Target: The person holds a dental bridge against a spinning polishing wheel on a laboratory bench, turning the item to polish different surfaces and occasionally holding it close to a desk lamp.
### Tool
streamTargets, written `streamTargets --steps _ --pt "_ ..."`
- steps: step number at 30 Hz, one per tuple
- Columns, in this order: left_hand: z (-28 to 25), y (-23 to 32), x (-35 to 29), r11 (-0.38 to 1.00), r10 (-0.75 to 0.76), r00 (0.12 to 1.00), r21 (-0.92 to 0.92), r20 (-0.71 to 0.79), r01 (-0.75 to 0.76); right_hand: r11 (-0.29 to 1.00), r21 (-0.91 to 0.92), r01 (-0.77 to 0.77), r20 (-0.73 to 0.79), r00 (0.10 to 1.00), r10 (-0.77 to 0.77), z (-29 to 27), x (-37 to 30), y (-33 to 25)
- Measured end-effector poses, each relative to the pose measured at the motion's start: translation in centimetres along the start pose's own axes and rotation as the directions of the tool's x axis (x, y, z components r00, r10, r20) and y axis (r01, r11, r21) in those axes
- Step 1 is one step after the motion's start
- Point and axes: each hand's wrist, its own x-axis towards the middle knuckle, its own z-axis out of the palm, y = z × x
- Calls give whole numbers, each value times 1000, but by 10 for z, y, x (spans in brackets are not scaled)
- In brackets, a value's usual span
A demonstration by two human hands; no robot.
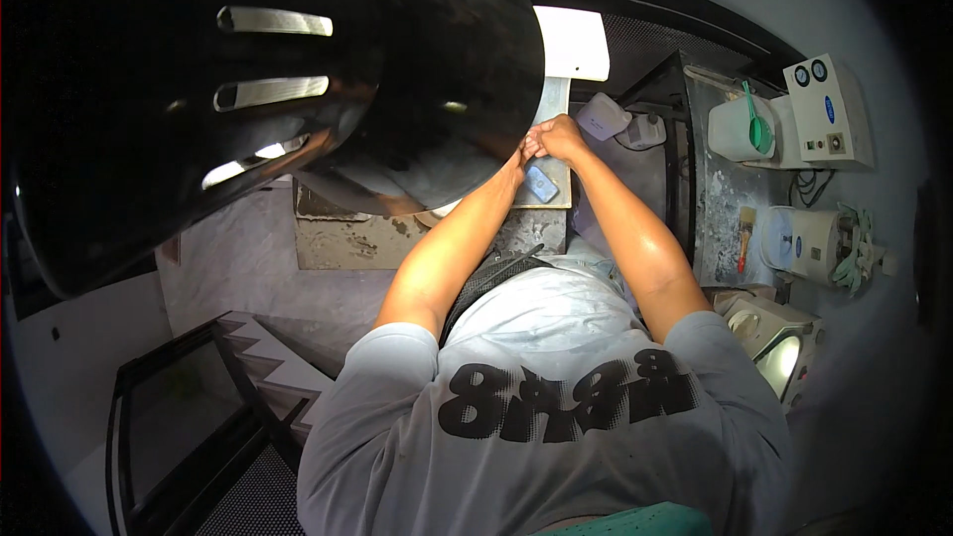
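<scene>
My right hand (559,137) is closed, its fingers curled in against my left hand (529,149) over a pale worktop (558,195). The left hand's visible fingers are bent as well, and the black lamp shade (447,89) covers part of that hand. Whatever the two hands hold between them is too small or too hidden to make out. Just below them on the worktop lies a small blue rectangular block (539,185), close to my left wrist and apart from the fingers.
The large lamp shade fills the upper left. At right, a grimy bench (725,208) carries a white tub with a green scoop (759,129), a gauged machine (829,114), a red-handled brush (745,238) and green gloves (856,253). Plastic jugs (604,116) stand beyond my right hand.
</scene>
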Motion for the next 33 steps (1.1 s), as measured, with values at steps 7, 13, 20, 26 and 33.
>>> streamTargets --steps 7,13,20,26,33 --pt "-29 -9 21 998 50 998 37 47 -51 971 -189 144 -84 983 -162 6 -12 2" --pt "-39 -1 21 980 124 987 140 106 -138 905 -295 305 -160 918 -362 7 -2 32" --pt "-49 1 27 980 142 984 125 104 -154 927 -357 114 56 993 -100 18 -75 -49" --pt "-45 -10 34 964 155 977 193 149 -183 891 -160 424 -198 871 -450 11 -59 -16" --pt "-77 -11 60 874 405 890 196 211 -444 843 -348 411 -55 889 -456 28 -49 -11"
